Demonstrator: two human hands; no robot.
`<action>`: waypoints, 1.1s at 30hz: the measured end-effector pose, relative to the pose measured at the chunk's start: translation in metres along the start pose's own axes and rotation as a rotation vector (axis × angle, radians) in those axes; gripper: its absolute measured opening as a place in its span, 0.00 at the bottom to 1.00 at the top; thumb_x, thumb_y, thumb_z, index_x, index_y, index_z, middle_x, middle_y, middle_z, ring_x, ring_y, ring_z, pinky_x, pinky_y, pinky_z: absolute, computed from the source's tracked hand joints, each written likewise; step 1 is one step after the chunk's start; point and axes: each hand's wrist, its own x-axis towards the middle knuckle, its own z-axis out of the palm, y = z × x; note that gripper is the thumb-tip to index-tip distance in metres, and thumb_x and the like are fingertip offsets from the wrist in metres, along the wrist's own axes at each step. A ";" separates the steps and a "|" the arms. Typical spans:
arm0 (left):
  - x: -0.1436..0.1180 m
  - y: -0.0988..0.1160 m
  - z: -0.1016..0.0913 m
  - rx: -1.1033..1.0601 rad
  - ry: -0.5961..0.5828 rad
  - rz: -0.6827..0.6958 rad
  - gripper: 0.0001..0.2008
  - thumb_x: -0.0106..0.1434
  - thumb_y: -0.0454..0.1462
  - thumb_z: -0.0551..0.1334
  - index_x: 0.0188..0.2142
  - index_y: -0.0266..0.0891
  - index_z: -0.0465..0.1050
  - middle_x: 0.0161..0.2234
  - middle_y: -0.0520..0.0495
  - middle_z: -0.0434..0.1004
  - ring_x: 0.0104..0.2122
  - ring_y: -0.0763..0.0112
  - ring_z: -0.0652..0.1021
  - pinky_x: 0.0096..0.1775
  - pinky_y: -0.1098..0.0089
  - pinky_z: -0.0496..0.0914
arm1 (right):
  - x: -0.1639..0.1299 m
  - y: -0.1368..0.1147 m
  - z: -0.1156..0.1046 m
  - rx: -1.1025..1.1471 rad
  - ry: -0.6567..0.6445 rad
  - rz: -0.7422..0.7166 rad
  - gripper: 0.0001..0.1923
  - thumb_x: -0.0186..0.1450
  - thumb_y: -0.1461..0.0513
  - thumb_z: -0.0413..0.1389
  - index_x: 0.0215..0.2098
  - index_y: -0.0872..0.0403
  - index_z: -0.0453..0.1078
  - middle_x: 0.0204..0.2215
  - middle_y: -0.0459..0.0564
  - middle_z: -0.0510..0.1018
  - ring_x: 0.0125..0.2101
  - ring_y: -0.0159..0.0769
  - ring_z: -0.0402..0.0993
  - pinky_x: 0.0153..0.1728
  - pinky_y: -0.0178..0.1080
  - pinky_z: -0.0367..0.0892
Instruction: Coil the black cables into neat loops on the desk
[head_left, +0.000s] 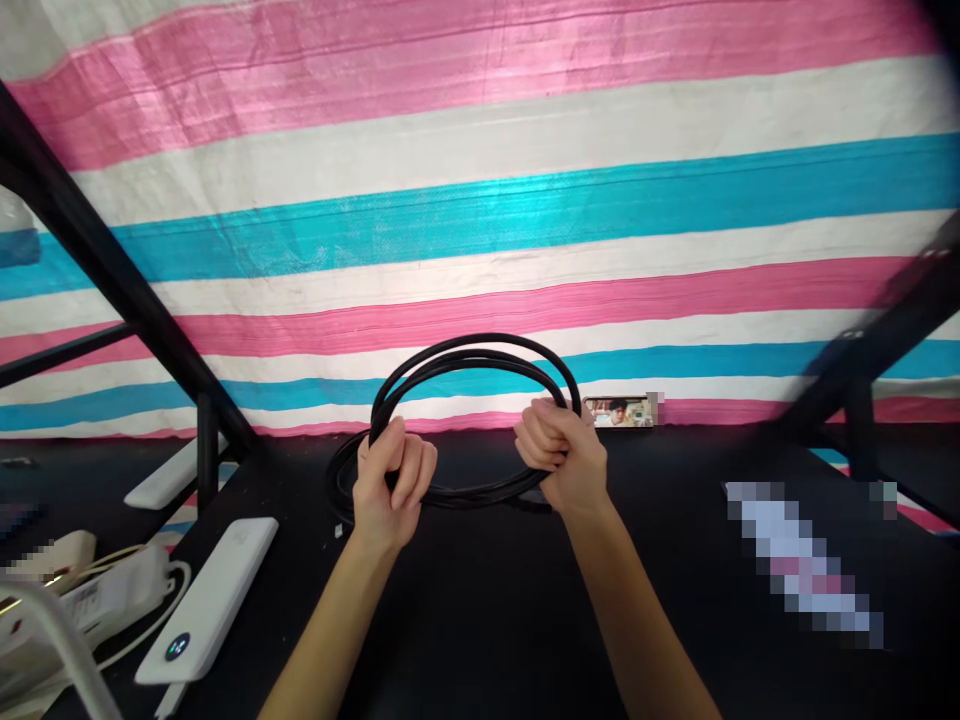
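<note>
A black cable [472,352] is wound into a coil of several loops, held up on edge above a black table [480,600]. My left hand [391,482] grips the coil's left side with the fingers curled around the strands. My right hand [559,452] is closed in a fist around the coil's right side. The lower loops sag toward the tabletop between my two hands.
A white power bank [206,600] lies at the left edge, beside a white power strip [97,600] with cords. A phone [619,411] leans against the striped pink, white and blue tarp behind. Black frame bars slant at left [112,260] and right [870,350].
</note>
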 end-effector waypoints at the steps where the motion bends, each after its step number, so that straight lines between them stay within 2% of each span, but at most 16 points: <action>1: 0.000 0.000 0.000 0.018 -0.012 0.011 0.30 0.62 0.41 0.61 0.15 0.37 0.40 0.06 0.58 0.42 0.08 0.84 0.50 0.15 0.76 0.45 | 0.000 0.000 0.000 0.000 0.008 -0.004 0.30 0.55 0.58 0.61 0.11 0.54 0.42 0.09 0.36 0.43 0.10 0.17 0.38 0.10 0.29 0.33; 4: 0.000 -0.001 -0.003 0.176 -0.045 0.104 0.27 0.65 0.40 0.57 0.14 0.38 0.45 0.07 0.57 0.47 0.10 0.81 0.56 0.16 0.75 0.51 | 0.002 0.001 0.000 -0.004 0.072 -0.004 0.31 0.53 0.58 0.61 0.11 0.54 0.41 0.09 0.35 0.42 0.10 0.17 0.37 0.10 0.29 0.32; 7: 0.003 -0.002 -0.010 0.532 -0.059 0.133 0.23 0.67 0.41 0.54 0.15 0.39 0.59 0.13 0.53 0.60 0.18 0.75 0.66 0.25 0.72 0.61 | 0.004 0.001 -0.003 -0.028 0.161 -0.005 0.30 0.52 0.59 0.62 0.11 0.53 0.41 0.09 0.35 0.42 0.10 0.18 0.37 0.10 0.29 0.31; 10: 0.009 -0.002 -0.016 0.867 0.016 0.054 0.16 0.66 0.42 0.55 0.24 0.39 0.69 0.24 0.49 0.70 0.27 0.70 0.70 0.33 0.71 0.63 | 0.005 -0.001 -0.006 -0.068 0.231 -0.059 0.29 0.51 0.60 0.62 0.11 0.53 0.43 0.10 0.35 0.42 0.10 0.18 0.37 0.11 0.30 0.31; 13: 0.015 -0.005 -0.022 0.946 0.081 -0.020 0.09 0.62 0.42 0.61 0.36 0.39 0.73 0.35 0.47 0.74 0.35 0.68 0.72 0.38 0.72 0.64 | 0.005 -0.004 -0.007 -0.099 0.289 -0.162 0.29 0.52 0.61 0.61 0.11 0.53 0.43 0.10 0.35 0.42 0.10 0.19 0.37 0.11 0.31 0.32; 16: 0.016 -0.013 -0.029 0.834 0.051 -0.181 0.15 0.58 0.42 0.65 0.44 0.41 0.73 0.40 0.46 0.75 0.40 0.65 0.73 0.41 0.72 0.64 | 0.003 -0.004 -0.006 -0.158 0.327 -0.268 0.29 0.54 0.60 0.61 0.11 0.53 0.43 0.10 0.36 0.43 0.10 0.20 0.39 0.12 0.32 0.33; 20: 0.012 -0.033 -0.037 0.594 0.010 -0.502 0.15 0.53 0.42 0.68 0.40 0.41 0.75 0.38 0.44 0.77 0.42 0.61 0.74 0.40 0.72 0.66 | 0.000 -0.002 0.000 -0.196 0.346 -0.395 0.30 0.55 0.60 0.61 0.10 0.54 0.44 0.10 0.37 0.44 0.11 0.19 0.40 0.12 0.33 0.35; 22: 0.009 -0.045 -0.034 0.458 0.006 -0.616 0.14 0.55 0.44 0.67 0.38 0.40 0.76 0.38 0.43 0.77 0.42 0.61 0.75 0.41 0.70 0.67 | -0.002 0.000 0.004 -0.140 0.340 -0.427 0.30 0.55 0.61 0.61 0.10 0.54 0.43 0.09 0.37 0.43 0.10 0.19 0.39 0.13 0.33 0.35; 24: 0.006 -0.054 -0.024 0.279 -0.020 -0.670 0.17 0.57 0.47 0.65 0.43 0.41 0.75 0.39 0.44 0.78 0.42 0.62 0.76 0.43 0.68 0.67 | -0.004 0.003 0.008 -0.051 0.310 -0.432 0.30 0.56 0.62 0.60 0.11 0.55 0.41 0.09 0.37 0.42 0.10 0.19 0.39 0.12 0.33 0.34; 26: 0.004 -0.057 -0.011 0.083 -0.065 -0.645 0.19 0.59 0.48 0.62 0.47 0.42 0.74 0.41 0.44 0.77 0.42 0.63 0.76 0.46 0.66 0.67 | -0.005 0.006 0.010 0.032 0.265 -0.410 0.30 0.57 0.62 0.58 0.11 0.55 0.40 0.09 0.37 0.41 0.10 0.19 0.39 0.12 0.33 0.35; 27: 0.003 -0.057 -0.005 0.006 -0.083 -0.608 0.18 0.60 0.48 0.61 0.45 0.40 0.75 0.41 0.44 0.78 0.42 0.63 0.76 0.47 0.66 0.67 | -0.004 0.007 0.010 0.060 0.240 -0.383 0.30 0.57 0.61 0.58 0.11 0.55 0.40 0.09 0.37 0.41 0.10 0.19 0.39 0.12 0.32 0.34; 29: 0.002 -0.053 0.004 -0.084 -0.072 -0.509 0.16 0.62 0.48 0.59 0.32 0.37 0.77 0.38 0.44 0.78 0.40 0.64 0.77 0.46 0.67 0.67 | -0.003 0.009 0.010 0.077 0.190 -0.285 0.30 0.56 0.60 0.59 0.11 0.55 0.40 0.09 0.37 0.42 0.10 0.19 0.38 0.11 0.31 0.34; 31: 0.002 -0.048 0.007 -0.102 0.026 -0.407 0.23 0.62 0.46 0.59 0.15 0.37 0.67 0.30 0.46 0.76 0.36 0.65 0.78 0.43 0.68 0.69 | -0.001 0.010 0.009 0.049 0.132 -0.122 0.30 0.55 0.58 0.60 0.11 0.54 0.42 0.09 0.36 0.43 0.10 0.19 0.39 0.11 0.30 0.36; 33: 0.003 -0.043 0.005 -0.089 0.164 -0.330 0.29 0.62 0.44 0.59 0.09 0.39 0.53 0.17 0.51 0.67 0.29 0.68 0.78 0.40 0.69 0.70 | 0.002 0.012 0.007 0.003 0.087 0.029 0.28 0.55 0.57 0.61 0.11 0.54 0.45 0.09 0.36 0.47 0.09 0.18 0.42 0.10 0.29 0.42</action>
